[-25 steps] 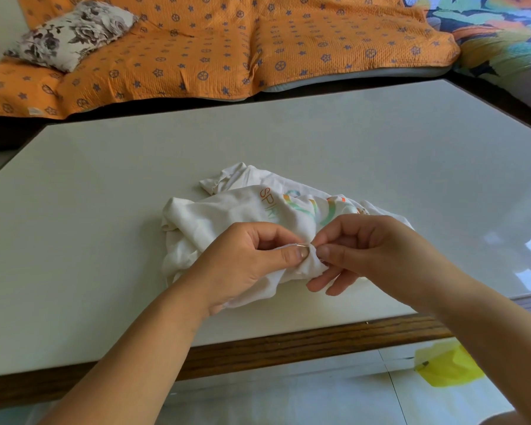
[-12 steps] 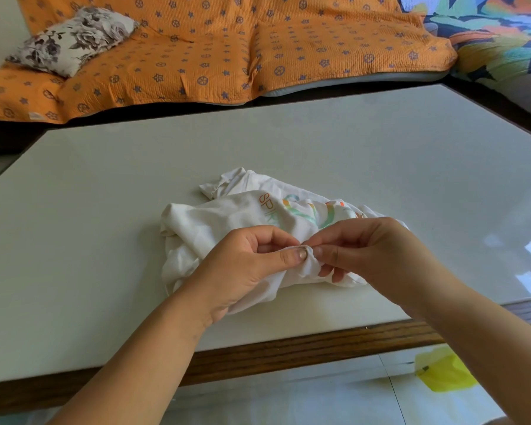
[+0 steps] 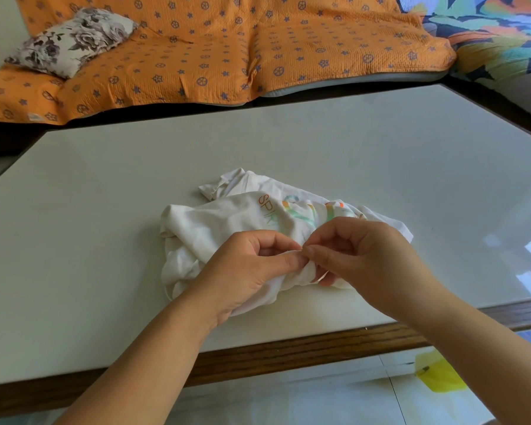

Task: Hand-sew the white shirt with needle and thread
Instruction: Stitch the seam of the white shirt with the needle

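Observation:
A crumpled white shirt (image 3: 224, 222) with a coloured print lies on the table (image 3: 105, 194) near its front edge. My left hand (image 3: 249, 271) pinches a fold of the shirt between thumb and forefinger. My right hand (image 3: 365, 259) meets it fingertip to fingertip at the same fold, thumb and forefinger pressed together on the cloth. The needle and thread are too small to make out; the pinched spot hides them.
The pale table has a wooden front edge (image 3: 288, 354). Behind it runs a sofa with an orange patterned cover (image 3: 227, 47) and a floral cushion (image 3: 71, 38). A yellow object (image 3: 439, 375) lies on the tiled floor at the lower right.
Both hands stay pinched together on the fold. The right hand's lower fingers have curled in closer to the cloth. The shirt has hardly shifted.

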`<action>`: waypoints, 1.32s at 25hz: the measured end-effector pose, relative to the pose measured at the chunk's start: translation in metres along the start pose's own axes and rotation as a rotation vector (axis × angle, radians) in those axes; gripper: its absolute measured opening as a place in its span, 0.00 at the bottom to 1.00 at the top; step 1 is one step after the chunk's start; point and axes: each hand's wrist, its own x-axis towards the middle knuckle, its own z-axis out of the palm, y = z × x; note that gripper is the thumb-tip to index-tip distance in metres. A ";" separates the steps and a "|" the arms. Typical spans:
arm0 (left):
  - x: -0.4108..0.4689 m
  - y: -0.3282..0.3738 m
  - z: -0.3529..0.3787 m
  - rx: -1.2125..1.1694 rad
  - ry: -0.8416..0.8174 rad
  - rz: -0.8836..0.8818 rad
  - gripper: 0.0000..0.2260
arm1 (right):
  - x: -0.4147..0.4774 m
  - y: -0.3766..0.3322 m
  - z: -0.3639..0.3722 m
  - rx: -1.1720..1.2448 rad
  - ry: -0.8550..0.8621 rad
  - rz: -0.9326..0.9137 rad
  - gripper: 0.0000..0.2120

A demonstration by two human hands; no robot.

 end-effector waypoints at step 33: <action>-0.007 0.012 -0.001 0.087 -0.041 -0.048 0.06 | 0.025 0.011 -0.035 -0.509 -0.028 -0.246 0.19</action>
